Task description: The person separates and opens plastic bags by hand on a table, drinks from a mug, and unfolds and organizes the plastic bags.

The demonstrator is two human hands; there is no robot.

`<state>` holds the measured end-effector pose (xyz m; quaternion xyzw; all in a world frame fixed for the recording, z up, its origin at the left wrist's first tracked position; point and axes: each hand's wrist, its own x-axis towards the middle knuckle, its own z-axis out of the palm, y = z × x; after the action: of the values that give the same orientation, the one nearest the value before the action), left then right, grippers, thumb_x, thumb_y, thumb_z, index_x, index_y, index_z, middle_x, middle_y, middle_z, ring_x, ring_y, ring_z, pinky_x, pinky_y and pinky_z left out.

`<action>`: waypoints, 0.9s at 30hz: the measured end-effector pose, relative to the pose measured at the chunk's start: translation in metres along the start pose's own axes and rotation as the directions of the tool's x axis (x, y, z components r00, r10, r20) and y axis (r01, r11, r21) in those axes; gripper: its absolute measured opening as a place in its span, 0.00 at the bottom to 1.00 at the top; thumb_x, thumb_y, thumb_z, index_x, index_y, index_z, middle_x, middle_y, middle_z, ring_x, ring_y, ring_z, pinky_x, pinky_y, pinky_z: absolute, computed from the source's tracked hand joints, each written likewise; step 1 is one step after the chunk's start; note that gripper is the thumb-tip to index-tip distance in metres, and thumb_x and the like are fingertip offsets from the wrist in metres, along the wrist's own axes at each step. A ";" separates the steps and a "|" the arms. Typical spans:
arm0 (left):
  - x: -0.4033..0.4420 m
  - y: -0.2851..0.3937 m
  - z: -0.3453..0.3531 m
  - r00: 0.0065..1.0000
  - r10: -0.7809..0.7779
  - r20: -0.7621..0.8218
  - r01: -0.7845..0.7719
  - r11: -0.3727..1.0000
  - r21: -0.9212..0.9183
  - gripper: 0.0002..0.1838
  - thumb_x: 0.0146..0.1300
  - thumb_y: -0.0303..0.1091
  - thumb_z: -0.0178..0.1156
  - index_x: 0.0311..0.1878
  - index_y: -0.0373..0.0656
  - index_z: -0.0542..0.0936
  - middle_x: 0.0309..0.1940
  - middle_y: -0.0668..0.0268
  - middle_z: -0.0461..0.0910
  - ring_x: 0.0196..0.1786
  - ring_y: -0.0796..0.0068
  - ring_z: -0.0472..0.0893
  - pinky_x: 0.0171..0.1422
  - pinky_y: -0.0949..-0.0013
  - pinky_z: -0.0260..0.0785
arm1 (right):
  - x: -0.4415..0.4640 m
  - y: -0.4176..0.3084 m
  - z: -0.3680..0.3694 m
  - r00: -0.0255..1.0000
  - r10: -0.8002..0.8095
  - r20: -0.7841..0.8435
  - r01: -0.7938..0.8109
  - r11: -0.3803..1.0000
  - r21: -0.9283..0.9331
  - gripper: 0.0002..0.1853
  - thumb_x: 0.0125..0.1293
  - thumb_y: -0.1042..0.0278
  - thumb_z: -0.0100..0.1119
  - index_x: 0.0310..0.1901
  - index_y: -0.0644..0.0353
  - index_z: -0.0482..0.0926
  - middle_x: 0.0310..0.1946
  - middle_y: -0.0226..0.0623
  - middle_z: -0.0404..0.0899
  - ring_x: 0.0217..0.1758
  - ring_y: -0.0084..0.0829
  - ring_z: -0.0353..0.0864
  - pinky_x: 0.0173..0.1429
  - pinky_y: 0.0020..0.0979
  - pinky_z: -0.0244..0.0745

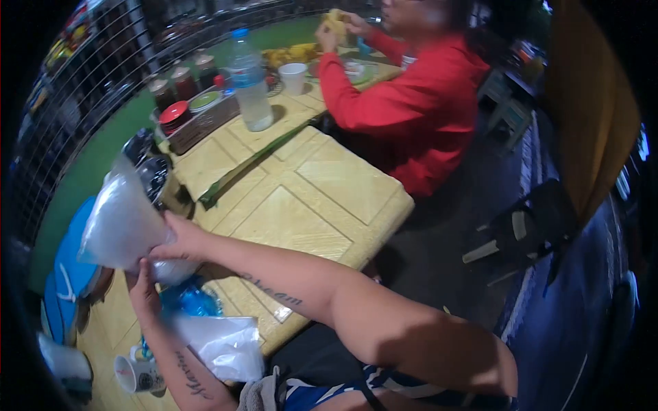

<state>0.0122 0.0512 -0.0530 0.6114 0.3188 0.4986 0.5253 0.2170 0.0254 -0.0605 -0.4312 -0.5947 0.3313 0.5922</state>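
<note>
A clear plastic bag with whitish contents (127, 219) is held up at the left, above the table's near corner. My right hand (181, 240) grips its right side, with the thumb and fingers closed on the plastic. Below it, my left hand (142, 288) holds the bag's lower part from underneath. Blue plastic (192, 298) lies just under the hands, beside a flat pack of clear plastic bags (223, 342). A white printed cup (137, 375) is next to my left forearm.
A person in a red jacket (418, 109) sits across the yellow table (274, 226), holding food. A water bottle (250, 89), white cup (293, 79), condiment tray (205, 123) and green leaf strip (253, 163) are on it. A dark chair (524, 229) stands right.
</note>
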 end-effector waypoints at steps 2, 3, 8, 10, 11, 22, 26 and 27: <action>0.000 0.000 0.001 1.000 0.008 0.003 -0.008 0.998 0.060 0.32 0.67 0.44 0.63 0.68 0.36 0.65 0.61 0.60 0.72 0.63 0.67 0.71 0.69 0.64 0.60 | -0.006 -0.014 -0.006 0.996 0.075 0.053 -0.080 0.991 0.109 0.51 0.48 0.43 0.77 0.64 0.70 0.62 0.58 0.55 0.72 0.63 0.44 0.73 0.66 0.38 0.67; 0.000 0.001 0.002 1.000 0.011 -0.010 -0.010 0.995 0.099 0.33 0.67 0.44 0.63 0.68 0.35 0.65 0.61 0.60 0.72 0.63 0.67 0.71 0.69 0.64 0.60 | -0.003 -0.007 -0.001 0.998 0.027 0.063 -0.039 0.978 0.204 0.51 0.49 0.44 0.77 0.65 0.69 0.61 0.59 0.53 0.72 0.63 0.42 0.73 0.66 0.38 0.67; 0.002 0.004 0.009 0.999 0.027 0.021 -0.029 0.995 0.098 0.37 0.66 0.47 0.64 0.69 0.35 0.63 0.63 0.60 0.70 0.64 0.66 0.70 0.70 0.64 0.59 | -0.003 -0.001 0.002 0.999 -0.008 0.053 -0.008 0.956 0.294 0.52 0.50 0.38 0.74 0.67 0.67 0.60 0.61 0.52 0.72 0.65 0.42 0.72 0.67 0.38 0.66; 0.002 0.004 0.010 0.999 0.035 0.017 -0.037 0.995 0.095 0.37 0.66 0.46 0.65 0.69 0.35 0.62 0.63 0.60 0.70 0.64 0.66 0.70 0.70 0.64 0.59 | -0.006 -0.004 -0.002 0.997 -0.001 0.075 -0.021 0.957 0.290 0.52 0.51 0.39 0.73 0.68 0.67 0.59 0.61 0.51 0.71 0.66 0.41 0.71 0.68 0.37 0.65; 0.002 0.005 0.012 0.999 0.039 0.018 -0.040 0.995 0.092 0.37 0.66 0.46 0.65 0.69 0.35 0.62 0.63 0.60 0.70 0.65 0.66 0.70 0.70 0.64 0.59 | -0.007 -0.006 -0.004 0.997 0.004 0.083 -0.028 0.958 0.286 0.52 0.52 0.39 0.73 0.68 0.67 0.59 0.62 0.50 0.71 0.66 0.40 0.71 0.69 0.37 0.65; 0.001 0.012 0.019 0.998 0.062 -0.029 -0.056 0.982 0.179 0.42 0.58 0.50 0.71 0.67 0.36 0.63 0.59 0.58 0.73 0.60 0.64 0.73 0.67 0.65 0.62 | -0.004 0.018 -0.011 0.904 0.417 0.090 -0.363 0.642 0.675 0.30 0.70 0.33 0.45 0.50 0.54 0.77 0.44 0.31 0.82 0.48 0.25 0.79 0.53 0.29 0.73; 0.001 0.011 0.020 0.996 0.068 -0.055 -0.057 0.981 0.186 0.41 0.59 0.50 0.71 0.66 0.36 0.64 0.58 0.58 0.74 0.59 0.64 0.73 0.66 0.65 0.63 | 0.002 0.034 -0.009 0.891 0.451 0.050 -0.379 0.679 0.629 0.27 0.71 0.34 0.44 0.46 0.52 0.78 0.40 0.30 0.82 0.42 0.23 0.78 0.48 0.27 0.73; 0.000 0.012 0.021 0.996 0.068 -0.058 -0.056 0.980 0.193 0.41 0.59 0.50 0.71 0.66 0.36 0.64 0.58 0.58 0.74 0.59 0.64 0.73 0.66 0.65 0.64 | 0.003 0.039 -0.006 0.917 0.399 0.018 -0.335 0.743 0.580 0.33 0.75 0.38 0.41 0.55 0.65 0.77 0.48 0.39 0.82 0.50 0.30 0.78 0.57 0.32 0.71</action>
<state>0.0305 0.0417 -0.0403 0.6521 0.3628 0.5013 0.4380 0.2274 0.0434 -0.0942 -0.3590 -0.3382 0.5805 0.6479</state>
